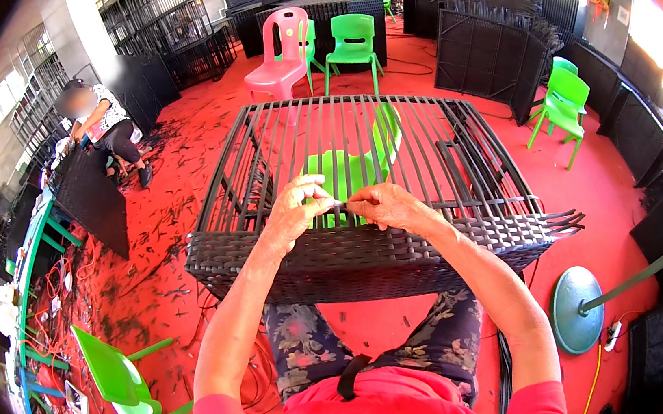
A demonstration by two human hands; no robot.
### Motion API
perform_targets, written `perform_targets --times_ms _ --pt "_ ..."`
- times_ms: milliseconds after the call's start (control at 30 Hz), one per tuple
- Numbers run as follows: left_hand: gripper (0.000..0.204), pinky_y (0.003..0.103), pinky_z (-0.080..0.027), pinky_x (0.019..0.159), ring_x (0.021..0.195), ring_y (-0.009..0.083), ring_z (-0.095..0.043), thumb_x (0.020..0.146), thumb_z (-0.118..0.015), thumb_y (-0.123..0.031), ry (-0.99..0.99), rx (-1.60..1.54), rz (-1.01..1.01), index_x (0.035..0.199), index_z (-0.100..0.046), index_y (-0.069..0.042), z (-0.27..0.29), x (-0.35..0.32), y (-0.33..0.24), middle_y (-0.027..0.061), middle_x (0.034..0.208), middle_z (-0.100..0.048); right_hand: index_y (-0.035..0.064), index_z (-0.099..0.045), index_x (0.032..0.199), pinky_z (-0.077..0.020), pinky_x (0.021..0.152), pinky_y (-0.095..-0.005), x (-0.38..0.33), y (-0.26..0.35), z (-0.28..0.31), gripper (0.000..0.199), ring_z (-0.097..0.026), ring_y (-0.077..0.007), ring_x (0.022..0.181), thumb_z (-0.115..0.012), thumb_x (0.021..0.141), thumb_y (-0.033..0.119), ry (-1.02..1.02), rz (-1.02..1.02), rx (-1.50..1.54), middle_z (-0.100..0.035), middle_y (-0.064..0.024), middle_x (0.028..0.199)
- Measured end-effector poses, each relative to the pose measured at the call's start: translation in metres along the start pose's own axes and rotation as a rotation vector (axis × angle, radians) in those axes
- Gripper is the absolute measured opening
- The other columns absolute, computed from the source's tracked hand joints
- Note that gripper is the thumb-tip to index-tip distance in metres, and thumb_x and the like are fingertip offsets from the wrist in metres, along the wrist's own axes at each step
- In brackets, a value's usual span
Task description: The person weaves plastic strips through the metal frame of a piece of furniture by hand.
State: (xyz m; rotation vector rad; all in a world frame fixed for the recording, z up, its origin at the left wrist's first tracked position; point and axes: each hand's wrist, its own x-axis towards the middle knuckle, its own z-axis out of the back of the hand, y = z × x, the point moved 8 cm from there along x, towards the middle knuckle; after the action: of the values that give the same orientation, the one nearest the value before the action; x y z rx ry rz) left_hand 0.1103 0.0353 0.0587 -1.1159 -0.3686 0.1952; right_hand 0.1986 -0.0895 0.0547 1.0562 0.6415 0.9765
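Note:
In front of me lies a black furniture frame with a band of tightly woven flat strips along its near side. Long bare black strips run lengthwise across its open top. My left hand and my right hand meet over the middle of the woven edge, fingertips pinched close together. Between them shows a small greyish bit, too small to name. Several loose strip ends stick out at the frame's right corner. Through the gaps a green plastic chair is visible behind the strips.
A pink chair and a green chair stand beyond the frame. Another green chair is at lower left, one more at right. A round stand base sits nearby. At left a person bends over a black panel. Scraps litter the red floor.

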Motion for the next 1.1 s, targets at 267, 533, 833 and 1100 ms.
perform_targets --times_ms 267,533,833,1100 --pt "0.021 0.045 -0.024 0.102 0.124 0.0406 -0.027 0.08 -0.053 -0.015 0.117 0.781 -0.207 0.097 -0.064 -0.009 -0.025 -0.001 0.02 0.0202 0.132 -0.036 0.001 -0.056 0.064 -0.0377 0.046 -0.0262 0.011 -0.02 -0.004 0.028 -0.047 -0.007 0.049 -0.059 0.074 0.027 -0.054 0.002 0.002 -0.051 -0.003 0.054" --pt "0.029 0.037 -0.022 0.103 0.13 0.028 -0.02 0.075 -0.055 -0.011 0.192 0.282 -0.017 0.101 -0.062 -0.001 -0.016 -0.002 0.02 0.0141 0.138 -0.029 0.0009 -0.062 0.08 -0.0422 0.05 -0.027 0.002 -0.015 -0.002 0.029 -0.055 -0.0094 0.055 -0.067 0.072 0.028 -0.115 -0.036 -0.032 -0.06 -0.005 0.062" --pt "0.014 0.028 -0.038 0.086 0.101 0.0143 -0.048 0.076 -0.065 -0.015 -0.16 0.104 -0.023 0.076 -0.064 -0.001 0.035 -0.02 -0.001 0.0092 0.112 -0.053 0.0042 -0.063 0.091 -0.0365 0.045 -0.0247 0.024 0.026 -0.022 0.023 -0.044 -0.0052 0.052 -0.055 0.083 0.025 0.007 0.17 -0.209 -0.049 -0.0013 0.058" --pt "0.017 0.04 -0.029 0.1 0.124 0.031 -0.032 0.083 -0.058 -0.017 -0.029 0.62 -0.094 0.094 -0.066 -0.007 0.051 -0.031 0.016 0.017 0.129 -0.041 -0.0001 -0.061 0.071 -0.0358 0.044 -0.0258 0.032 -0.005 -0.049 0.029 -0.044 -0.008 0.046 -0.056 0.077 0.028 0.049 -0.023 0.106 -0.048 -0.0034 0.052"
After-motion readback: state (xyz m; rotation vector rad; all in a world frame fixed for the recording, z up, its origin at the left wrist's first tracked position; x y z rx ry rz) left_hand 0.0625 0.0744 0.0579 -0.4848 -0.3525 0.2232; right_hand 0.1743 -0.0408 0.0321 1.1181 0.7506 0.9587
